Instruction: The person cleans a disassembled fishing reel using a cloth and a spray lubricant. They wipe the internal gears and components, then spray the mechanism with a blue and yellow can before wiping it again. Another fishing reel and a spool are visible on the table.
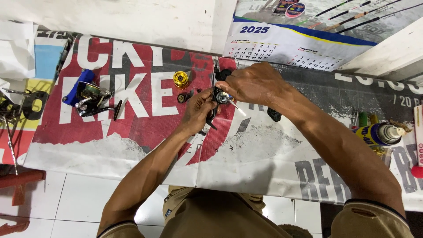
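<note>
My left hand (197, 110) grips a black fishing reel body (219, 95) from below, its handle arm (211, 118) pointing down toward me. My right hand (251, 83) covers the reel from above and holds a thin light-tipped tool (238, 109) against it. Just left of my hands lie a gold spool (180, 79) and a small dark round part (182, 97) on the printed banner (132, 132). A small black piece (274, 114) lies right of my hands.
A blue and black spinning reel (90, 96) lies at the left on the banner. A spray can (378, 134) lies at the right among small items. A calendar sheet (291, 44) is at the back. White floor tiles (79, 202) are near me.
</note>
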